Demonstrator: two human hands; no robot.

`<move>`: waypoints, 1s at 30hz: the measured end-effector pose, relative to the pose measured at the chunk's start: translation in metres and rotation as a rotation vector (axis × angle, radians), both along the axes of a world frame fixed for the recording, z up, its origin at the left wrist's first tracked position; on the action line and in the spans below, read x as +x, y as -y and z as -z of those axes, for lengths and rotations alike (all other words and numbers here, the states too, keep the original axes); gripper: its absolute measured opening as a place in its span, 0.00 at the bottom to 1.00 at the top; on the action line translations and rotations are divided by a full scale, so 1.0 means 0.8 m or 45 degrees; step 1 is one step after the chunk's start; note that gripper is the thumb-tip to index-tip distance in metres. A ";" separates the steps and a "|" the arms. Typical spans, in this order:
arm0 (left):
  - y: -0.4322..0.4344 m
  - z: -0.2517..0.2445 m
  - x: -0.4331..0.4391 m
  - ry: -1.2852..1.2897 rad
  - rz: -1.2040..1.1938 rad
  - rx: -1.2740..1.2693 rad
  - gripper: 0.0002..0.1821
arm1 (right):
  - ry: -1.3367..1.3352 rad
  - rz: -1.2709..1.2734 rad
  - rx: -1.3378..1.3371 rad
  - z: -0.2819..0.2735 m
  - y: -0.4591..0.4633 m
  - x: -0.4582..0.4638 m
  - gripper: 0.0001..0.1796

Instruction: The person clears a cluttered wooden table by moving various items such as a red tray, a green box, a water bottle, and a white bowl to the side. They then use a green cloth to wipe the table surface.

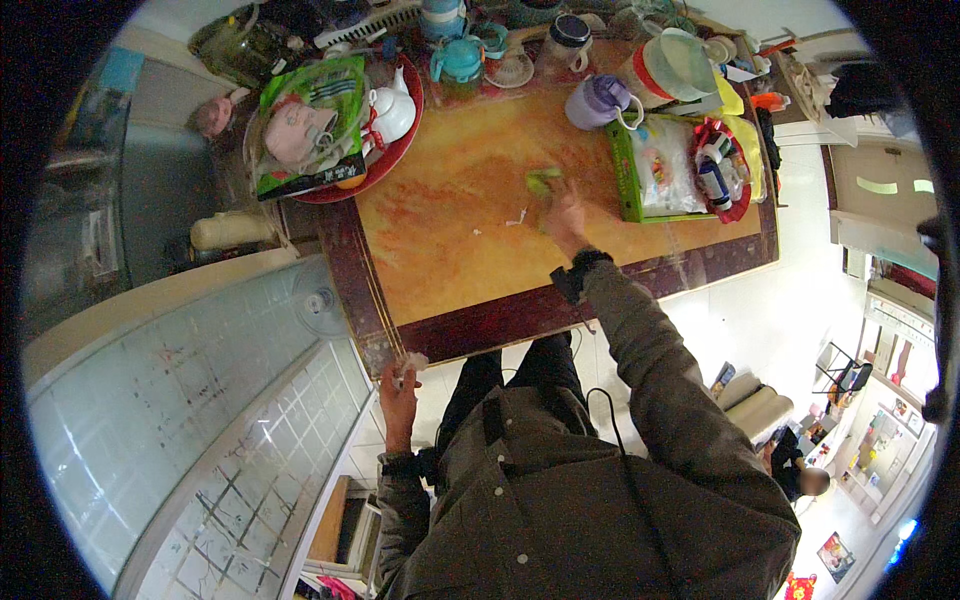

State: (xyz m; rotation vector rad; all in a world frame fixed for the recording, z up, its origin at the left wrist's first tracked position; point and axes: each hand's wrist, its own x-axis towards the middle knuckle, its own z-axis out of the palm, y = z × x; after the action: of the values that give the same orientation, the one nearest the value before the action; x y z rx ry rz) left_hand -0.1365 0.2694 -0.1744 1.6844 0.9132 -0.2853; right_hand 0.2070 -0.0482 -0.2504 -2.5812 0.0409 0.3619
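Observation:
Over the middle of the table my right hand (pixel 564 217) is blurred by motion. Its fingers are on a small green cloth or sponge (pixel 541 178), pressed near the tabletop (pixel 457 172). Small white scraps (pixel 516 218) lie on the orange marbled surface just left of that hand. My left hand (pixel 397 401) is at the near left corner of the table, holding a crumpled, whitish, translucent wad (pixel 410 364) between thumb and fingers. Whether the wad is tissue or plastic I cannot tell.
A red tray (pixel 409 139) at the back left carries a white teapot (pixel 394 109) and a green bag (pixel 349 82). A lilac jug (pixel 592 101) stands near a green box (pixel 624 172) of packets at right. A glass partition (pixel 187 337) flanks the left. A person (pixel 787 457) is far off right.

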 end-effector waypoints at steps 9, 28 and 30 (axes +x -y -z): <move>0.012 0.005 0.023 0.100 0.012 -0.063 0.20 | -0.032 -0.212 0.347 0.012 -0.088 -0.066 0.22; 0.006 0.000 0.003 -0.026 -0.075 -0.034 0.19 | 0.375 -0.818 -0.162 0.018 -0.096 0.004 0.23; 0.006 0.002 0.007 -0.017 -0.064 -0.028 0.19 | 0.272 -0.852 0.009 0.011 -0.088 -0.005 0.21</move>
State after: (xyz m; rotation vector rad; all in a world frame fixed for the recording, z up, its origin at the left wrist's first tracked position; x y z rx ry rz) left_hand -0.1306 0.2645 -0.1757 1.6384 0.9576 -0.2721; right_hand 0.2031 0.0222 -0.2588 -2.5447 -0.9094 0.3130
